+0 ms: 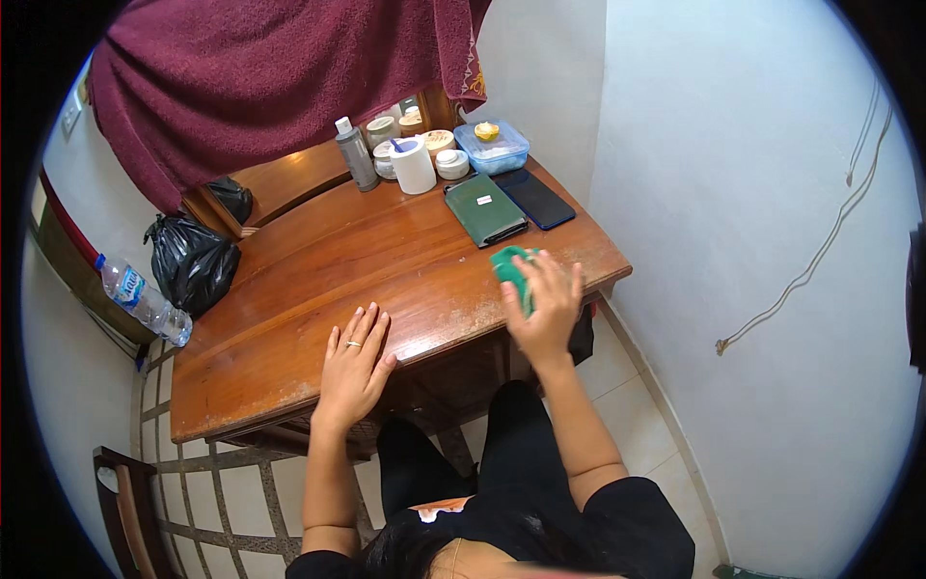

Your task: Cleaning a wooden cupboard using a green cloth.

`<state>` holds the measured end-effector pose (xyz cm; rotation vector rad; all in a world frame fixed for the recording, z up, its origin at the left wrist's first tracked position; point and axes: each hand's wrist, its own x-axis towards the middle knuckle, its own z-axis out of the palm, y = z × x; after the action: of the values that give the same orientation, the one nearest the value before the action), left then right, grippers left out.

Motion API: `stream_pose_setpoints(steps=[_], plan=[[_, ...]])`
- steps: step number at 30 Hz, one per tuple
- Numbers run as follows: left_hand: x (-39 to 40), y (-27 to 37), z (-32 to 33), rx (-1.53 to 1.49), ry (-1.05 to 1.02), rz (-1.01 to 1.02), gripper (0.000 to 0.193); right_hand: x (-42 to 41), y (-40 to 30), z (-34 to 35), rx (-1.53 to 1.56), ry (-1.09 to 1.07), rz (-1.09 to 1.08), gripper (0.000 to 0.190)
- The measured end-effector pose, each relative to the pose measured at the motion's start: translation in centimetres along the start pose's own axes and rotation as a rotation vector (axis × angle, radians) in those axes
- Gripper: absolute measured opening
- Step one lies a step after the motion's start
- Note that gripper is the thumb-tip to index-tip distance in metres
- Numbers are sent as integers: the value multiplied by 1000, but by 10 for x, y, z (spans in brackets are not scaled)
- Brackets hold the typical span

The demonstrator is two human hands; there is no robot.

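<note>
My right hand (542, 300) grips a green cloth (512, 269) over the front right part of a wooden dressing table (318, 268); the hand is slightly blurred. Flat on the tabletop near the front edge rests my left hand (356, 365), a ring on one finger and nothing in it. Just behind the cloth lies a dark green notebook or folder (483, 210), with a dark phone (539, 199) beside it on the right. Worn, pale patches mark the wood along the front edge between my hands.
Along the back stand a grey bottle (357, 155), a white cup-shaped container (413, 168), several jars and a blue-lidded plastic box (493, 148). A tied black plastic bag (192, 260) and a plastic water bottle (141, 298) are at the left. A maroon towel (275, 79) hangs over the mirror.
</note>
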<state>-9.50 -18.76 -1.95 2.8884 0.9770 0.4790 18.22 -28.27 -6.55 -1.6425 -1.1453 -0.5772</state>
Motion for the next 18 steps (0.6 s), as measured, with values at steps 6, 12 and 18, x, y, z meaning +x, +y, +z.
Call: stream_pose_setpoints(steps=[6, 12, 18], plan=[[26, -47, -26, -93, -336, 162, 61, 26, 81, -30, -166, 131, 158, 31], [71, -93, -20, -116, -395, 267, 63, 30, 92, -34, -158, 114, 174, 29], [89, -95, -26, -187, -328, 219, 60, 52, 74, -47, -133, -88, 171, 33]])
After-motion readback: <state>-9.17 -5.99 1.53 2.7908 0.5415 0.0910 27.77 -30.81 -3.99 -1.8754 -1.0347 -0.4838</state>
